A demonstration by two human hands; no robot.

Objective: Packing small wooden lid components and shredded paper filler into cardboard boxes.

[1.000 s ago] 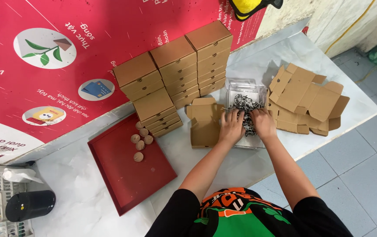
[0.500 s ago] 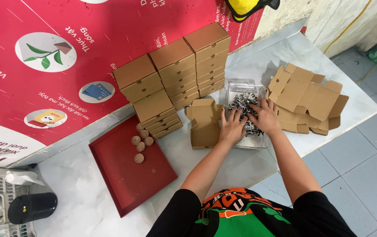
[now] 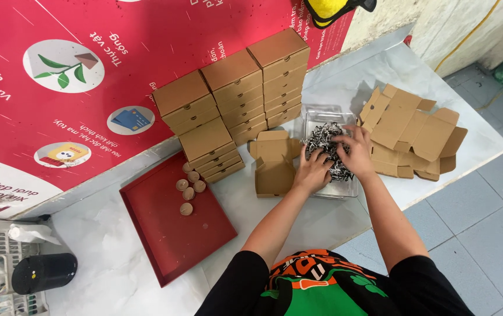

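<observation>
Both hands are in a clear plastic tray (image 3: 345, 190) that holds shredded black-and-white paper (image 3: 323, 137). My left hand (image 3: 312, 171) gathers shreds at the tray's near left side. My right hand (image 3: 355, 153) closes on shreds at the tray's right side. An open, unfolded brown cardboard box (image 3: 274, 161) lies just left of the tray, touching my left hand's side. Stacks of closed brown boxes (image 3: 234, 93) stand behind it against the wall.
A pile of flat unfolded box blanks (image 3: 412, 134) lies to the right of the tray, near the table edge. A red tray (image 3: 175, 228) with several small round brown pieces (image 3: 188, 190) sits at the left. A white basket (image 3: 3, 263) and black cylinder (image 3: 44, 272) are at far left.
Both hands have stayed in the shredded paper, shifting slightly; the right hand has drawn closer to the left as they bunch the shreds.
</observation>
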